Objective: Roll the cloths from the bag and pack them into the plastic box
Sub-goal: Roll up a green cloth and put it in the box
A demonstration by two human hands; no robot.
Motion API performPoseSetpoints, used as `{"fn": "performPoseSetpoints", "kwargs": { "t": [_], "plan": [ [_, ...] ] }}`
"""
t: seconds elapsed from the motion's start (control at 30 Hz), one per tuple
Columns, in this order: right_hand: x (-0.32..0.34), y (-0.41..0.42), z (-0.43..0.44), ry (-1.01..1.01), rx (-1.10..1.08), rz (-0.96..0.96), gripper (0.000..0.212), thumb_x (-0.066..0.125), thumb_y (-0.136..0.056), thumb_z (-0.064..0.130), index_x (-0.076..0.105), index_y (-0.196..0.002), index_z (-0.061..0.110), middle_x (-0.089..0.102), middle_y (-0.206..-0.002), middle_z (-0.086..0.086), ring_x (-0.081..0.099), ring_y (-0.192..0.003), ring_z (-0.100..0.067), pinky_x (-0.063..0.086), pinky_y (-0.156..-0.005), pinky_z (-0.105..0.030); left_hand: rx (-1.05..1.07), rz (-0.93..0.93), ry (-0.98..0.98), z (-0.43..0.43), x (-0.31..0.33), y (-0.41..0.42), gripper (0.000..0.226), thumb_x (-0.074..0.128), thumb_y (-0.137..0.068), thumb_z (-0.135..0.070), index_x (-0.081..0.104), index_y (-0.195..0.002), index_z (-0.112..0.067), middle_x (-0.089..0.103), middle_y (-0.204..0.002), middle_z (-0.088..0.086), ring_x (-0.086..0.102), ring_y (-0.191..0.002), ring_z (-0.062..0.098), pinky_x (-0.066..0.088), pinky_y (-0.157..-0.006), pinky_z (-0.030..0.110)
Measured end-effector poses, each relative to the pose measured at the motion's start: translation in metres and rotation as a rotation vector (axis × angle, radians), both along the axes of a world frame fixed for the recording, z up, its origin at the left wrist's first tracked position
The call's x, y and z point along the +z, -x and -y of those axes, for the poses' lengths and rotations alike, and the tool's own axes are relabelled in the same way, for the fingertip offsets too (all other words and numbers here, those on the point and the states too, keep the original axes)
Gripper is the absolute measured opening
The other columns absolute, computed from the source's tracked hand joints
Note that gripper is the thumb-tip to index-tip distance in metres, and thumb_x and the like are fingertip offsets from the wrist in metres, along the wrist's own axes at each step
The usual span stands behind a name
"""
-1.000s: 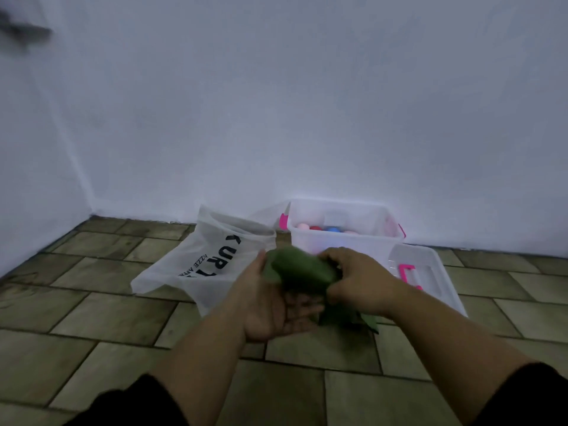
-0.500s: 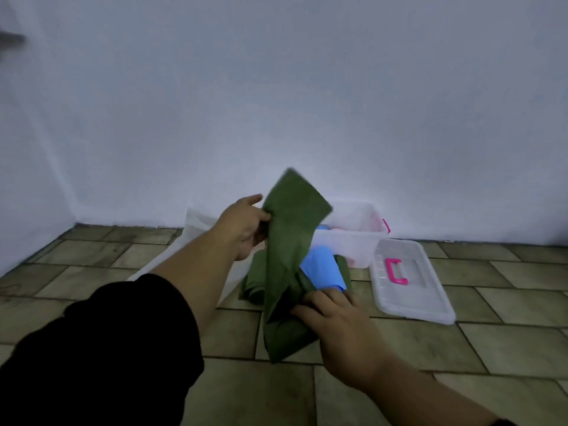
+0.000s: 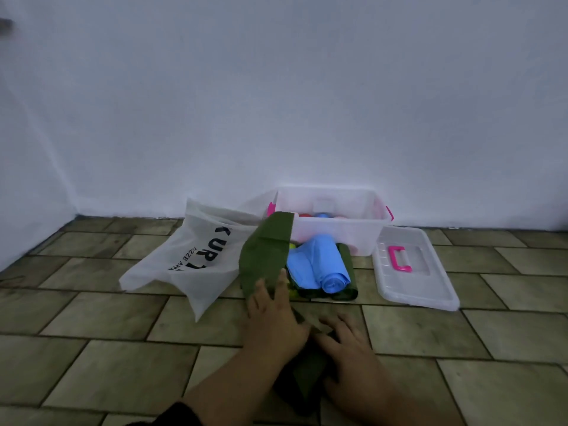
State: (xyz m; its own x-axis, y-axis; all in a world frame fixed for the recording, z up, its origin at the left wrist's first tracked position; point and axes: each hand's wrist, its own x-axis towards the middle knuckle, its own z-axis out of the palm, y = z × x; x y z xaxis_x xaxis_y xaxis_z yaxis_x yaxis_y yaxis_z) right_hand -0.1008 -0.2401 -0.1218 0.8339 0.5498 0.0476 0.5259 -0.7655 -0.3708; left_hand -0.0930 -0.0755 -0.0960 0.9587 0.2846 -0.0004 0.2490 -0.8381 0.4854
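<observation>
A person kneeling on a tiled floor (image 3: 107,318) flattens a long green cloth (image 3: 264,256) with both hands. The left hand (image 3: 273,318) lies on the strip with its fingers (image 3: 261,289) straight and released. The right hand (image 3: 350,355) presses the near end down, fingers spread, clenching nothing. The cloth's far edge rises against the front left corner of the clear plastic box (image 3: 338,229), which stands at the foot of the wall (image 3: 276,103) with coloured rolls inside. A rolled blue cloth (image 3: 333,279) lies just in front of the box. The white bag (image 3: 184,256) sprawls beside the strip's left edge. The lid (image 3: 430,284), pink handle (image 3: 393,258) up, rests right of the box. Bare tiles stretch either side of the hands.
</observation>
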Motion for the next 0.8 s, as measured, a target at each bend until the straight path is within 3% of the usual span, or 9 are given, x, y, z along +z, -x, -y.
{"fn": "performPoseSetpoints", "kwargs": {
  "t": [0.1,0.17,0.23,0.33,0.47,0.53,0.6,0.67,0.8],
  "plan": [
    [-0.007,0.010,0.001,0.030,-0.005,0.009,0.064,0.047,-0.071,0.042,0.036,-0.134,0.047,0.016,-0.154,0.016,-0.007,-0.146,-0.017,0.017,-0.117,-0.037,0.120,-0.042,-0.067,-0.013,-0.009,-0.008,0.109,0.062,-0.077,-0.039,-0.025,-0.143,-0.038,-0.015,-0.154,0.010,0.009,-0.142,0.035,0.028,-0.107,0.048],
    [-0.009,0.014,0.003,-0.002,-0.020,0.001,0.068,0.049,-0.065,0.054,0.040,-0.132,0.047,0.017,-0.153,0.016,-0.010,-0.145,-0.016,0.016,-0.117,-0.035,0.164,0.022,-0.077,-0.025,-0.011,-0.012,0.106,0.060,-0.080,-0.025,-0.025,-0.143,-0.036,-0.007,-0.153,0.015,0.023,-0.138,0.037,0.036,-0.103,0.044],
    [-0.009,0.018,0.005,-0.025,-0.045,-0.014,0.072,0.051,-0.060,0.072,0.043,-0.128,0.050,0.016,-0.154,0.016,-0.013,-0.145,-0.014,0.014,-0.116,-0.036,0.186,0.114,0.012,-0.038,-0.007,-0.017,0.103,0.058,-0.079,-0.011,-0.016,-0.147,-0.035,0.013,-0.145,0.014,0.050,-0.111,0.030,0.050,-0.084,0.039],
    [-0.007,0.022,0.000,0.015,-0.092,-0.016,0.090,0.044,-0.047,0.093,0.041,-0.125,0.048,0.012,-0.153,0.018,-0.013,-0.144,-0.014,0.009,-0.117,-0.041,0.223,0.207,0.257,-0.054,0.010,-0.031,0.103,0.055,-0.078,0.000,-0.010,-0.149,-0.036,0.038,-0.127,0.010,0.050,-0.080,0.014,0.043,-0.066,0.030],
    [-0.006,0.024,-0.018,-0.010,-0.106,0.089,0.068,0.052,-0.052,0.078,0.048,-0.107,0.039,0.035,-0.139,0.011,0.021,-0.138,-0.020,0.027,-0.108,-0.046,0.253,0.316,0.414,-0.061,0.039,-0.052,0.090,0.053,-0.081,-0.001,0.007,-0.152,-0.030,0.057,-0.093,-0.002,0.054,-0.085,0.018,0.041,-0.074,0.030],
    [-0.009,0.020,-0.022,-0.096,-0.089,0.181,0.060,0.058,-0.054,0.073,0.053,-0.103,0.038,0.047,-0.130,0.009,0.037,-0.128,-0.022,0.037,-0.099,-0.046,0.244,0.437,0.474,-0.064,0.057,-0.065,0.078,0.058,-0.083,-0.006,0.021,-0.149,-0.030,0.058,-0.092,-0.007,0.057,-0.089,0.015,0.044,-0.079,0.026],
    [-0.010,0.014,-0.024,-0.112,-0.083,0.210,0.060,0.058,-0.058,0.073,0.055,-0.109,0.041,0.049,-0.129,0.010,0.039,-0.127,-0.022,0.041,-0.097,-0.044,0.221,0.540,0.536,-0.068,0.075,-0.078,0.071,0.063,-0.083,-0.012,0.032,-0.143,-0.032,0.058,-0.091,-0.014,0.056,-0.081,0.004,0.041,-0.070,0.015],
    [-0.010,0.008,-0.025,-0.077,-0.084,0.208,0.061,0.053,-0.063,0.074,0.052,-0.115,0.042,0.048,-0.131,0.011,0.038,-0.128,-0.022,0.040,-0.097,-0.042,0.213,0.554,0.536,-0.076,0.085,-0.086,0.067,0.061,-0.081,-0.010,0.039,-0.140,-0.032,0.056,-0.087,-0.017,0.056,-0.078,0.003,0.040,-0.066,0.017],
    [-0.010,0.003,-0.029,0.026,-0.092,0.212,0.063,0.045,-0.065,0.079,0.044,-0.118,0.044,0.045,-0.132,0.011,0.036,-0.128,-0.024,0.032,-0.100,-0.050,0.472,0.503,0.570,-0.105,0.090,-0.081,0.070,0.055,-0.084,0.000,0.030,-0.145,-0.025,0.053,-0.122,0.001,0.057,-0.109,0.026,0.050,-0.086,0.034]
  ]
}}
